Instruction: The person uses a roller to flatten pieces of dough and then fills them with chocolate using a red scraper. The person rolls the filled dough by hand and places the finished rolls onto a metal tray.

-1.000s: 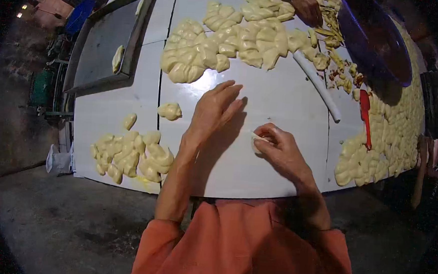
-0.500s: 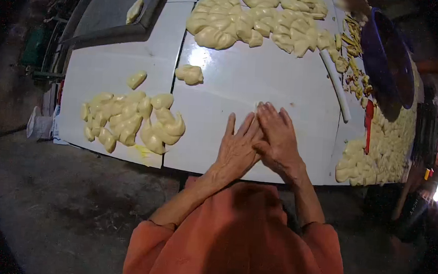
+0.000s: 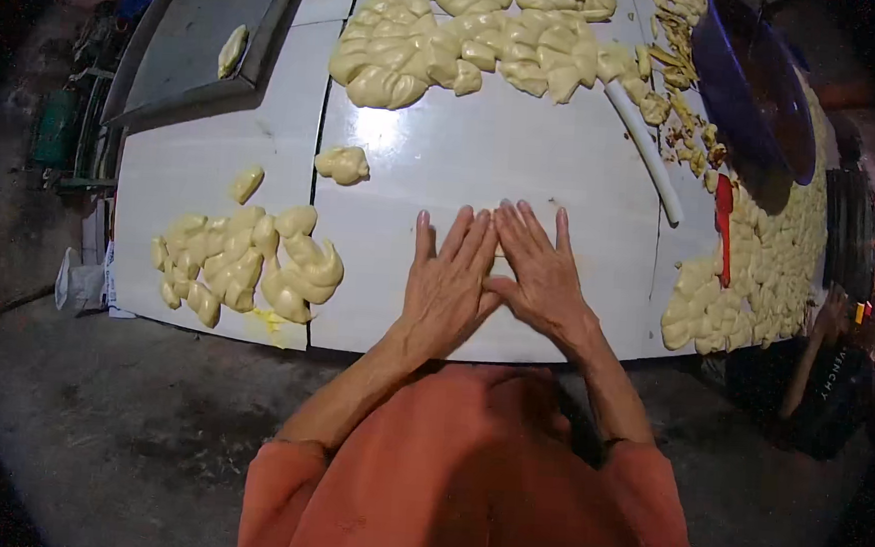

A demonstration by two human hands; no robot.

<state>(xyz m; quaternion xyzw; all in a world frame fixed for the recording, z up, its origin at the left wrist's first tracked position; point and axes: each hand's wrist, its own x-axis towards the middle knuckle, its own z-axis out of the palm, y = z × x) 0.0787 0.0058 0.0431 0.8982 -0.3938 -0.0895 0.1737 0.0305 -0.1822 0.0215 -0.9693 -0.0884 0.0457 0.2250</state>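
Both palms lie low over the white tabletop (image 3: 485, 146) near its front edge. My left hand (image 3: 450, 272) has its fingers stretched out and pointing away from me. Beside it, my right hand (image 3: 540, 270) is spread flat too, its thumb meeting the left hand. A small pale patch shows in the gap between them; whether dough lies under the palms is hidden. Closest to the left hand is a small dough lump (image 3: 343, 164), with a cluster of glossy cream dough pieces (image 3: 226, 251) farther left. A white rod (image 3: 644, 151) lies to the right of my right hand.
A large dough mass (image 3: 401, 56) spreads across the back. At the far left stands a metal tray (image 3: 185, 53) with one dough piece (image 3: 233, 52). On the right are a purple basin (image 3: 716, 65), yellowish filling strips (image 3: 680, 108), a red-handled tool (image 3: 724, 231) and many small dough pieces (image 3: 743, 282).
My hands have come apart from their overlap: the left slid left, the right turned more upright beside it. The whole view has shifted slightly, moving the table's things leftward.
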